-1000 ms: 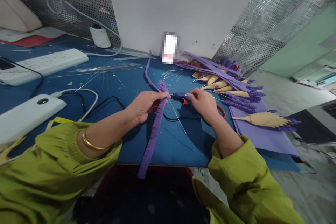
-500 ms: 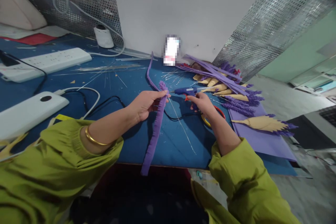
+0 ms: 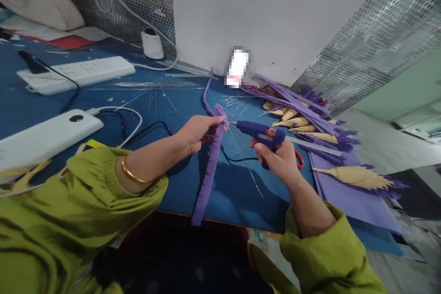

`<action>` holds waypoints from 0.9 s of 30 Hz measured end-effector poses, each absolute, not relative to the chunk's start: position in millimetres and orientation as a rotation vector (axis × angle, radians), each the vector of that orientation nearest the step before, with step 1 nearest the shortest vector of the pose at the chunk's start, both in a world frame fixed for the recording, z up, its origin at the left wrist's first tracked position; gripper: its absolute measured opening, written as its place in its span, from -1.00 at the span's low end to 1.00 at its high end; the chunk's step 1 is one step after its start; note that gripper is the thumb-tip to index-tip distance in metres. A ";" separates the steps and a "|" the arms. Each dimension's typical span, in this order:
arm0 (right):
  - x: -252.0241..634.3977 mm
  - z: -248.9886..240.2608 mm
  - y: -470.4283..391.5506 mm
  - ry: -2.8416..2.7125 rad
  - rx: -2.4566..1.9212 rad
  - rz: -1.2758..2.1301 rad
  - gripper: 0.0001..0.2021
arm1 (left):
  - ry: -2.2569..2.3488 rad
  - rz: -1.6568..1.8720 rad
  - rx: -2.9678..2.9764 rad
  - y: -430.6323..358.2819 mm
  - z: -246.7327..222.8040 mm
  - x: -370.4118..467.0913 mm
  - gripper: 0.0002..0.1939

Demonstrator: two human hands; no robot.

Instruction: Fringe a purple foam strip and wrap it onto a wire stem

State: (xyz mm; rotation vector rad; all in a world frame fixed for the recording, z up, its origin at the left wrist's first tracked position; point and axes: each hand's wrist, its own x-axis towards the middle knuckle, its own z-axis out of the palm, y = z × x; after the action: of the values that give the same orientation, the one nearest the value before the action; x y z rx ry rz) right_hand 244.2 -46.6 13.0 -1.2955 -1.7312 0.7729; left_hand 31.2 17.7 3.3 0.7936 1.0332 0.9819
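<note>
My left hand (image 3: 200,133) pinches the upper end of a fringed purple paper strip (image 3: 209,177), whose long tail hangs toward the table's front edge. Curled fringe bunches up just above the fingertips. A thin wire shows near the pinch. My right hand (image 3: 277,158) is wrapped around the handle of a blue glue gun (image 3: 257,129), with a clear glue stick (image 3: 313,145) poking out of its back. The gun's nozzle points left, right beside the curled purple fringe; whether it touches I cannot tell.
Several paper-wrapped purple flower stems (image 3: 299,124) and purple strips (image 3: 292,96) lie at right, near purple sheets (image 3: 351,197). Red-handled scissors (image 3: 299,160) lie partly behind my right hand. A power strip (image 3: 82,73), white box (image 3: 51,135), cables and loose wires occupy the left. A lit phone (image 3: 237,68) stands behind.
My right hand has lifted the glue gun off the table, and its nozzle now sits beside the strip. My left hand keeps its pinch. The whole view has shifted slightly.
</note>
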 end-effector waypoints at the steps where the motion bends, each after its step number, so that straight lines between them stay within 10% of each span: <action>1: 244.5 11.9 -47.6 -1.757 -1.307 0.749 -0.70 | 1.039 0.982 0.787 17.7 4.1 31.4 -0.70; 27: 245.1 -1.4 -47.9 -2.087 -1.283 0.235 -0.68 | 1.051 1.004 0.852 13.5 6.1 35.0 -0.82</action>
State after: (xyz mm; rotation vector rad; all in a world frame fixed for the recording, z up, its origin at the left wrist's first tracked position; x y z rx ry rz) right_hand 245.1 -47.9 -1.4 -1.2830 -2.0872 0.2352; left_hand 35.0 13.5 6.1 0.8516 1.0510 1.0042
